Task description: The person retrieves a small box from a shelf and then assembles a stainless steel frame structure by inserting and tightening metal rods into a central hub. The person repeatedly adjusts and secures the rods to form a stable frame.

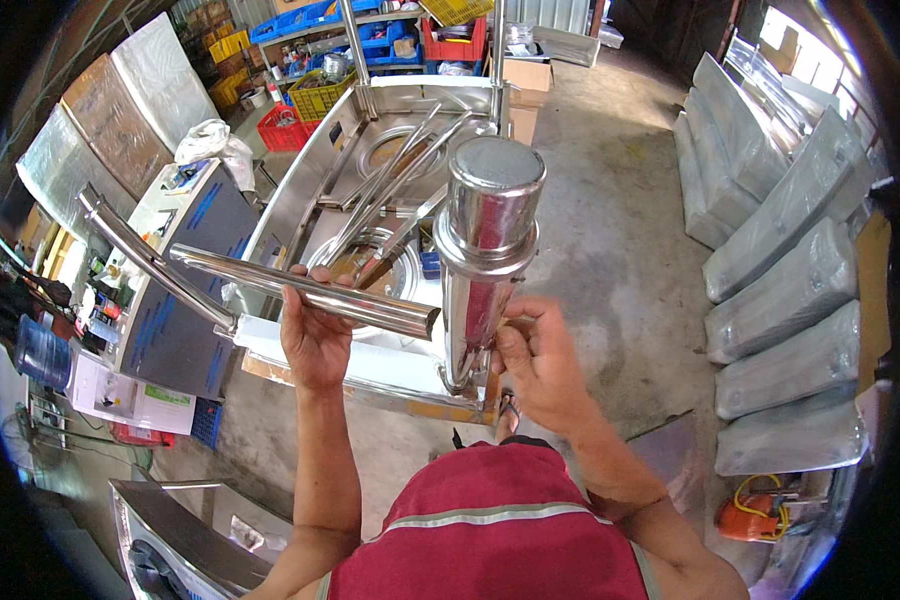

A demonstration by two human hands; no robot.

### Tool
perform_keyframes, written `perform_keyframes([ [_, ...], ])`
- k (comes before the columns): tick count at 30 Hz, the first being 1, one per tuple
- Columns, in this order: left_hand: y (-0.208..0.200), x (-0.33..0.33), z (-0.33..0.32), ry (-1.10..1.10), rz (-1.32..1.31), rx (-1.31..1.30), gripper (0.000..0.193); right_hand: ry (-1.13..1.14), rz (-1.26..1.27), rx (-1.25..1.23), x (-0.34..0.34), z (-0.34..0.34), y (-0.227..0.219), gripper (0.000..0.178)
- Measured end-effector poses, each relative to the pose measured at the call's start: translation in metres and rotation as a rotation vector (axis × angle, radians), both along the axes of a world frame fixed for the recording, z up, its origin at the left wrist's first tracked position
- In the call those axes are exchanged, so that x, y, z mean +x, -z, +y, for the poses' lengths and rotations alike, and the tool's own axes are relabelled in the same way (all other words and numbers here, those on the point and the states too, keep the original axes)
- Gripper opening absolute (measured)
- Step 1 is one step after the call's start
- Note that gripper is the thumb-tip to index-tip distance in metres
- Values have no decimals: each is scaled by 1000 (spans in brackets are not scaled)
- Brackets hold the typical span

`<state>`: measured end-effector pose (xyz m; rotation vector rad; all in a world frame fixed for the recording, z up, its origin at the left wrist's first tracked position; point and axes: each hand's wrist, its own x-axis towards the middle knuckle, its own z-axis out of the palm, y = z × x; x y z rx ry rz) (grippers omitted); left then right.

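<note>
My left hand point(317, 335) is wrapped round a shiny metal tube point(238, 271) from below. The tube lies nearly level, and its cut right end stops beside a polished steel post point(470, 310). A wide capped steel cylinder point(490, 215) with a collar forms the top of that post. At the post's right side my right hand point(540, 365) is closed, thumb and forefinger pinched together close to the metal. Whatever those fingers hold, if anything, is hidden. Post and cylinder rise from the near right corner of a steel frame point(395, 378).
Thin metal rods point(395, 180) and round rings lie inside the frame. A bent tube point(150, 255) rises at its left corner. Wrapped panels point(785, 320) line the right side. A cluttered workbench point(195, 290) stands left; red crates point(285, 130) and shelves are behind.
</note>
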<state>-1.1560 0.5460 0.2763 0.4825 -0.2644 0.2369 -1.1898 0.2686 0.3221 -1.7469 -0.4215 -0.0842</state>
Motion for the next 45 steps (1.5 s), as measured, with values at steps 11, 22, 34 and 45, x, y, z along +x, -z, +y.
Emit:
perform_keyframes([
  [11, 10, -4, 6, -43, -8, 15, 34, -16, 14, 374, -14, 0, 22, 27],
  [22, 28, 11, 12, -2, -43, -90, 32, 276, -184, 138, -17, 14, 21, 27],
  [34, 39, 13, 1, 91, 44, -157, 29, 396, -150, 176, -20, 27, 24, 24],
  [45, 24, 18, -2, 130, 49, -115, 32, 441, -160, 243, -21, 33, 29, 17],
])
